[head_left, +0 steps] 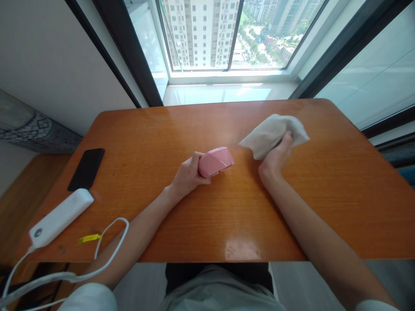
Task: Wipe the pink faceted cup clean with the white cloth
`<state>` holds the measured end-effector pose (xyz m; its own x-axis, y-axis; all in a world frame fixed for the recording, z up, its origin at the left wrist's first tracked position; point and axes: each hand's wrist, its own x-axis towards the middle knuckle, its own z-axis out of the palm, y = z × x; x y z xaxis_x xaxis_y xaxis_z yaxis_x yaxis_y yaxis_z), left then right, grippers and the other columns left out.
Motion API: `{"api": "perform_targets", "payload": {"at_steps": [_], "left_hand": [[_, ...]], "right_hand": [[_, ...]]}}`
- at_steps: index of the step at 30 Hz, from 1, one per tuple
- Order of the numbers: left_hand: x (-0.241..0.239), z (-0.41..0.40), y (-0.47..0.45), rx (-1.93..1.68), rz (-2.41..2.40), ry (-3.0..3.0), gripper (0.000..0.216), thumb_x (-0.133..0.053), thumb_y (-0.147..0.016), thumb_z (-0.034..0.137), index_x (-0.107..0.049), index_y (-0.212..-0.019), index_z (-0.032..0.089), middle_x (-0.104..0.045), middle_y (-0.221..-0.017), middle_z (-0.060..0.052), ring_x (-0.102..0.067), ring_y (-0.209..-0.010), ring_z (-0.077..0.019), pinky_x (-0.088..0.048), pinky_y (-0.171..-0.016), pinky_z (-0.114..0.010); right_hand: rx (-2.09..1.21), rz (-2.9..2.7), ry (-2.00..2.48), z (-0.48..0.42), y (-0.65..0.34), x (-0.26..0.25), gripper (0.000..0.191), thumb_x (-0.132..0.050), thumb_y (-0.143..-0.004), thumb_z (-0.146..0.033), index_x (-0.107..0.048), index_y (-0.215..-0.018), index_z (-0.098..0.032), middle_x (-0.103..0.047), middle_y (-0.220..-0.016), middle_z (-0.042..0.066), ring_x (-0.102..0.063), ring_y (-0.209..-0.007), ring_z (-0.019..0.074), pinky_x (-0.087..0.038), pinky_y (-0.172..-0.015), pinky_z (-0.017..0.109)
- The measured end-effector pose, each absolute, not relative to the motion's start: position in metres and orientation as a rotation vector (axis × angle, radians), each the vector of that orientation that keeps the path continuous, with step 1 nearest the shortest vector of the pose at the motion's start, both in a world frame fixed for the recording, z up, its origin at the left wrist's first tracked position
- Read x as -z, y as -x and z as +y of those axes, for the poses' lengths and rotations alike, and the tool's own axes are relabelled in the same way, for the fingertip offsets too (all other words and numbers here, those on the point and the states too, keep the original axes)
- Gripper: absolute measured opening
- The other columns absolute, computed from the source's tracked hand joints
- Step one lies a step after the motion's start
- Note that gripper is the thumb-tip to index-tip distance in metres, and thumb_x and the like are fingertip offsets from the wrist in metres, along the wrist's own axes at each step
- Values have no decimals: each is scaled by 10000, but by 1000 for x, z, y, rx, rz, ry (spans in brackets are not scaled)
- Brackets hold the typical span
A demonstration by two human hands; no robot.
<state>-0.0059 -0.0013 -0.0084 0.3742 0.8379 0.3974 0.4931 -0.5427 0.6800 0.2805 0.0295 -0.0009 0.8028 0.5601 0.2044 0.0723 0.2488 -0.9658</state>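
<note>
My left hand (pixel 190 175) grips a small pink object (pixel 216 161) with angled faces, above the middle of the table; its exact kind cannot be made out. Fingers and thumb close around its left end, and the right end sticks out free. A thin white cloth (pixel 266 134), perhaps a wipe, is pinched in my right hand (pixel 277 157), to the right of the pink object. The cloth hangs loosely spread out on both sides of the thumb and hides most of the fingers. Cloth and pink object are apart.
Under both arms lies a brown wooden table (pixel 340 194). On its left side are a black phone (pixel 86 169) and a white power strip (pixel 61 218). The white cable (pixel 113 255), with a yellow tag (pixel 90 238), crosses my left forearm. A window (pixel 227 39) stands behind.
</note>
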Motion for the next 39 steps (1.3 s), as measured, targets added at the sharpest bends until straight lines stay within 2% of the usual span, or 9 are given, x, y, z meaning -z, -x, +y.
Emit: {"api": "perform_targets", "payload": {"at_steps": [3, 7, 10, 14, 18, 25, 31, 35, 39], "left_hand": [[9, -1, 5, -1011, 1140, -2190, 533, -836, -703, 216, -515, -1127, 243, -666, -878, 44, -555, -670, -116, -398, -615, -212], [10, 0, 5, -1000, 1170, -2194, 533, -842, -705, 210, -499, -1112, 245, -648, -864, 51, -551, -671, -119, -402, -619, -217], [12, 4, 5, -979, 1213, -2204, 485, -847, -747, 226, -503, -1088, 240, -662, -890, 28, -599, -716, -152, -463, -662, -253], [14, 9, 3, -904, 1147, -2335, 570, -875, -807, 244, -550, -1275, 206, -725, -1243, -123, -708, -1153, -321, -583, -1017, -472], [11, 8, 1, -751, 1120, -2461, 829, -887, -855, 312, -444, -1544, 190, -561, -1605, -226, -495, -1551, -444, -452, -1239, -641], [4, 2, 2, -1065, 996, -2328, 777, -829, -870, 353, -466, -1545, 219, -665, -1470, -163, -677, -1327, -350, -553, -1152, -511], [6, 4, 7, -1107, 878, -2314, 626, -756, -990, 578, -559, -1444, 195, -744, -1272, -135, -741, -1136, -305, -607, -1024, -439], [8, 7, 8, -1111, 882, -2293, 640, -766, -975, 669, -573, -1387, 219, -750, -1236, -107, -756, -1085, -274, -613, -962, -385], [10, 7, 8, -1143, 910, -2294, 614, -811, -950, 625, -572, -1358, 233, -745, -1194, -74, -739, -1012, -241, -597, -919, -351]], "right_hand": [[-220, -545, 1286, 27, -285, -3, 632, -357, -1123, -518, -470, -1574, -89, -505, -1714, 210, -429, -1642, 311, -265, -1403, 435], [-491, -942, 1364, -1, -248, 0, 577, -518, -1077, -674, -696, -1342, -194, -767, -1390, 130, -664, -1402, 373, -471, -1292, 584], [-625, -1551, 1166, -24, -216, -4, 588, -431, -1117, -670, -660, -1484, -271, -695, -1554, 101, -614, -1497, 347, -458, -1319, 588], [-345, -1802, 999, -38, -209, -16, 606, -413, -1140, -544, -430, -1718, -364, -543, -1732, 62, -493, -1620, 364, -402, -1356, 649], [-194, -1974, 919, -37, -220, -18, 653, -494, -1117, -495, -364, -1754, -439, -545, -1741, -9, -514, -1603, 386, -345, -1378, 683], [-250, -2001, 959, -33, -222, -17, 609, -469, -1121, -513, -444, -1723, -425, -558, -1731, -20, -516, -1605, 377, -334, -1384, 673], [-187, -1955, 867, -31, -220, -18, 585, -515, -1117, -456, -493, -1696, -375, -631, -1665, 41, -575, -1547, 361, -401, -1340, 632], [-474, -1584, 981, -25, -216, -9, 471, -457, -1149, -516, -696, -1492, -297, -746, -1491, 79, -669, -1421, 323, -482, -1269, 563], [-833, -1163, 1229, -18, -214, 1, 601, -425, -1119, -702, -805, -1182, -241, -839, -1177, 72, -771, -1127, 292, -596, -1083, 490]]}}
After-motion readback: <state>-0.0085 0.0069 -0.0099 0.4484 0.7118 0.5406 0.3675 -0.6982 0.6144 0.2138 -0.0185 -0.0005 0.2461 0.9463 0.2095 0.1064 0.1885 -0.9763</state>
